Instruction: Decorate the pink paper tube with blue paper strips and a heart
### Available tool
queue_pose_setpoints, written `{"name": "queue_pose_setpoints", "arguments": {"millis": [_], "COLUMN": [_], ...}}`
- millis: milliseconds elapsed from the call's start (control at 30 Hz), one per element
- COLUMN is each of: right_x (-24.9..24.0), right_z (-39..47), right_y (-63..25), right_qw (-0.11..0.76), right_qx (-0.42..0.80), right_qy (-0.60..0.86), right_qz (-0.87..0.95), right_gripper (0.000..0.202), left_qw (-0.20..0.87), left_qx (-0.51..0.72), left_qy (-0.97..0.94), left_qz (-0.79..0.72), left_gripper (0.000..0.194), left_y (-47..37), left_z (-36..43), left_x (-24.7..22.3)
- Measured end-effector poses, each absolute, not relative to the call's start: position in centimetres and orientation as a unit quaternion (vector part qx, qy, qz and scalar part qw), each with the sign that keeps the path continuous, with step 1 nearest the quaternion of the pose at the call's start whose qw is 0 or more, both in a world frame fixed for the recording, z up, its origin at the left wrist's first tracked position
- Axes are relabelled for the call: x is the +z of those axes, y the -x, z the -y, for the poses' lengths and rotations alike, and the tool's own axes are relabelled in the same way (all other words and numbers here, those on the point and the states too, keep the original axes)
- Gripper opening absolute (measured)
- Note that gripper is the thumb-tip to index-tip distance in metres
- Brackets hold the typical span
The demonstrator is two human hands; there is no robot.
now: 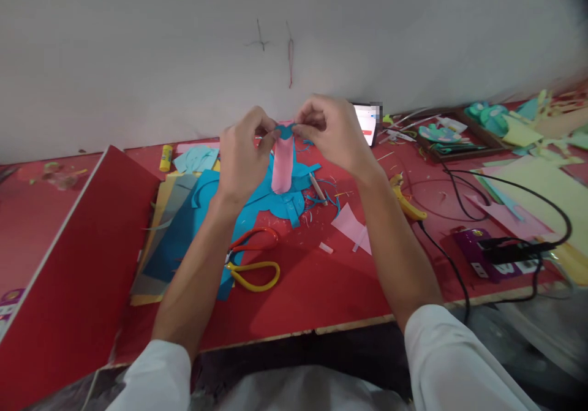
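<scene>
Between my two hands is a small dark blue piece (pixel 285 131), pinched at its left end by my left hand (pixel 247 154) and at its right end by my right hand (pixel 327 130). It sits at the top of a pink paper tube (pixel 282 166), which stands on blue paper pieces (pixel 280 207). Whether the blue piece touches the tube I cannot tell. Scissors with one red and one yellow handle (pixel 255 276) lie open below my left hand. A pink paper scrap (pixel 351 226) and a small whitish stick (pixel 326 248) lie near my right forearm.
A red panel (pixel 78 276) stands at the left, near a yellow glue stick (pixel 166 158). A lit phone (pixel 365 124) leans by the wall. On the right are a yellow glue gun (pixel 408 199), black cables, a purple box (pixel 473 248) and a dark tray (pixel 459 152) of cut shapes.
</scene>
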State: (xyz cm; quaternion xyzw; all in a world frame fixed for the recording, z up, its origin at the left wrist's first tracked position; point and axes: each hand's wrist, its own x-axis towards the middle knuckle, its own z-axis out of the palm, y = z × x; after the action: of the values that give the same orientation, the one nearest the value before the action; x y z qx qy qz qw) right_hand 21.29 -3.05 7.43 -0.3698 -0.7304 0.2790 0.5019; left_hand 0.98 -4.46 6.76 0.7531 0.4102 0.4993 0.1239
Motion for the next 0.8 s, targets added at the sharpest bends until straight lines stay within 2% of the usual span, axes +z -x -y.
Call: {"name": "queue_pose_setpoints", "arguments": {"millis": [400,800], "right_x": [7.01,7.3], "right_z": [2.77,2.88], "right_y": [-21.34,-21.25], "right_qw": [0.486,0.491], "right_qx": [0.285,0.272], "right_qy": [0.397,0.383], "right_qz": [0.725,0.734], "right_gripper": [0.029,0.02], "left_qw": [0.141,0.126], "left_qx": [0.494,0.492], "left_qy": [-0.751,-0.755], "left_qz": [-0.416,-0.415], "left_gripper": [0.014,0.013], "left_y": [-0.93,-0.96], "left_z": [4.69,4.5], "left_x": [7.07,6.95]}}
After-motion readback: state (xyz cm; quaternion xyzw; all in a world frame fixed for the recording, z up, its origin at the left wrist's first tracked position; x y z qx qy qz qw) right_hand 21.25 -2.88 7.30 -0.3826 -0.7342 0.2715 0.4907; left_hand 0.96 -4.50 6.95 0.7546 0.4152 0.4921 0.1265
